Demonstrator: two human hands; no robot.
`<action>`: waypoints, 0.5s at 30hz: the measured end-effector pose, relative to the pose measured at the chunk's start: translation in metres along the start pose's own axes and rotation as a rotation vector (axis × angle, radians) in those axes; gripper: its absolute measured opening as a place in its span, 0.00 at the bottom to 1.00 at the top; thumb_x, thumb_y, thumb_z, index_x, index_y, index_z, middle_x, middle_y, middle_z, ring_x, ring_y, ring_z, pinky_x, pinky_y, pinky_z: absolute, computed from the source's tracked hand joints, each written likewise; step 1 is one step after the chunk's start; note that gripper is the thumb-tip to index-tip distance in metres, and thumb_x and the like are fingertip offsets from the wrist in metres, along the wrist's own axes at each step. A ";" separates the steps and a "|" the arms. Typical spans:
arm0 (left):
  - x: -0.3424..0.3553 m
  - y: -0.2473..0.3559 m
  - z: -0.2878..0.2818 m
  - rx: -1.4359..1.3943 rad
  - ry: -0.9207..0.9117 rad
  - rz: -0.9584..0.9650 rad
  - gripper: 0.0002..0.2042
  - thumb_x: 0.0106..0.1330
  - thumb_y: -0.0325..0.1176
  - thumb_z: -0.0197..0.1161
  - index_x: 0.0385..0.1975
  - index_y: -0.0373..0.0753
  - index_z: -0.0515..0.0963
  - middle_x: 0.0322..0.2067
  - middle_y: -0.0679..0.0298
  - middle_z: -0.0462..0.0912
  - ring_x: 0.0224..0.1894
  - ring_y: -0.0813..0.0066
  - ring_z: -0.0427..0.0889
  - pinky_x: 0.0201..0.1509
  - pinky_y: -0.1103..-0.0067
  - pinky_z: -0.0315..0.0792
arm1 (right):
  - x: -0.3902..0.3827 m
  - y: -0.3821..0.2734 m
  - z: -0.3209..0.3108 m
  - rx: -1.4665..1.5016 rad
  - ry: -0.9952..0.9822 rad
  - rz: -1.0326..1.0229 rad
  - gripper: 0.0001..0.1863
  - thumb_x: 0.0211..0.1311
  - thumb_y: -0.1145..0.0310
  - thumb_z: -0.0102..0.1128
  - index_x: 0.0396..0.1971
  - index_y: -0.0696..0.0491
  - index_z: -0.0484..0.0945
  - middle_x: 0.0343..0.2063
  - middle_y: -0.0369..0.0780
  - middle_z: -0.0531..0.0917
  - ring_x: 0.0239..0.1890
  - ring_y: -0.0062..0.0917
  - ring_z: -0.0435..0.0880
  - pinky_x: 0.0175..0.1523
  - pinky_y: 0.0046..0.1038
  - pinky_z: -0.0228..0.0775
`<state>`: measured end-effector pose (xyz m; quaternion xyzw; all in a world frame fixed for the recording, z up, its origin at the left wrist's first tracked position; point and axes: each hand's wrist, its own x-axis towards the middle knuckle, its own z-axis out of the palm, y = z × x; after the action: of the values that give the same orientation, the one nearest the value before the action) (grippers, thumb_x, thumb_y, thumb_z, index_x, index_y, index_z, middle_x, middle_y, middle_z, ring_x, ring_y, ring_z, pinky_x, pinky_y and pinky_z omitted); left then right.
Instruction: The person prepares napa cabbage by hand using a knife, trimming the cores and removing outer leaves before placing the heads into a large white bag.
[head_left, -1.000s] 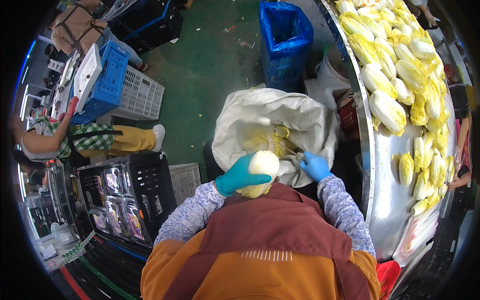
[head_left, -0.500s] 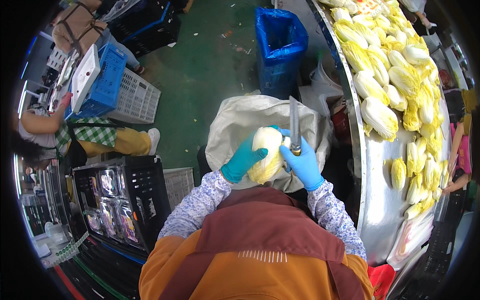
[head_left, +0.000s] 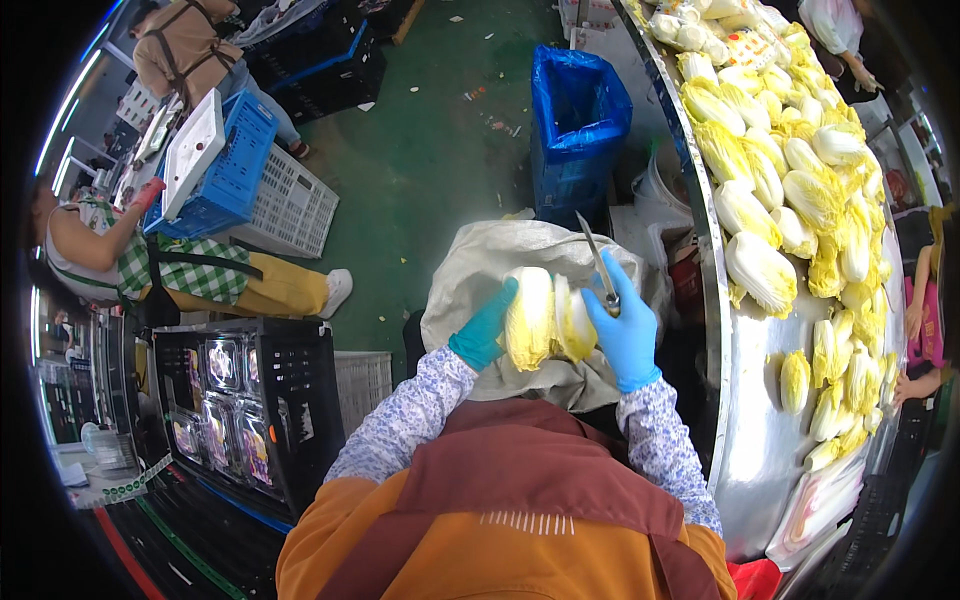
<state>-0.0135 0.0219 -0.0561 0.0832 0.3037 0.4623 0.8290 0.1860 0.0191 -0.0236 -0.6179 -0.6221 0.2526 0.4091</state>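
Note:
My left hand (head_left: pixel 482 330), in a teal glove, is wrapped round the side of a napa cabbage (head_left: pixel 530 322), white at the top and yellow toward me. Beside it, loose outer leaves (head_left: pixel 575 325) stand away from the head, next to the fingers of my right hand (head_left: pixel 628 335). That hand, gloved in blue, grips a knife (head_left: pixel 592 248) whose blade points up and away from me. Whether its fingers also pinch the leaves is hard to make out. Below both hands lies the mouth of a whitish woven sack (head_left: pixel 455 278).
A metal table (head_left: pixel 745 430) on my right carries many napa cabbages (head_left: pixel 762 270). Ahead stands a blue-lined bin (head_left: pixel 570 165). To the left are a black crate (head_left: pixel 300 400) of clear packs, stacked blue (head_left: pixel 215 175) and white crates (head_left: pixel 290 205), and people working.
Outer leaves have come away from the right side of the cabbage. My right hand has moved right with the knife, and the blade has tilted leftward.

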 end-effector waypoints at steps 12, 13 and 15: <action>0.011 -0.008 0.023 0.812 0.005 0.465 0.22 0.68 0.40 0.57 0.56 0.34 0.69 0.50 0.59 0.76 0.53 0.75 0.73 0.57 0.79 0.67 | -0.007 -0.007 0.002 0.655 -0.384 0.348 0.35 0.55 0.65 0.65 0.62 0.55 0.63 0.45 0.39 0.78 0.41 0.19 0.78 0.45 0.22 0.73; 0.014 -0.003 0.022 0.842 0.031 0.442 0.21 0.68 0.40 0.57 0.56 0.34 0.69 0.50 0.58 0.76 0.52 0.75 0.73 0.56 0.79 0.68 | -0.008 0.002 0.006 0.689 -0.382 0.316 0.34 0.55 0.67 0.64 0.62 0.55 0.63 0.42 0.38 0.78 0.38 0.18 0.78 0.41 0.21 0.73; 0.024 0.001 0.012 0.886 0.079 0.410 0.21 0.67 0.39 0.58 0.56 0.34 0.69 0.49 0.58 0.76 0.51 0.74 0.74 0.55 0.78 0.69 | -0.011 0.015 0.007 0.792 -0.416 0.358 0.32 0.56 0.70 0.62 0.62 0.55 0.62 0.35 0.35 0.78 0.30 0.16 0.77 0.34 0.19 0.72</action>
<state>0.0023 0.0438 -0.0567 0.4684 0.4796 0.4452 0.5936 0.1877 0.0116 -0.0415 -0.4483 -0.4304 0.6548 0.4302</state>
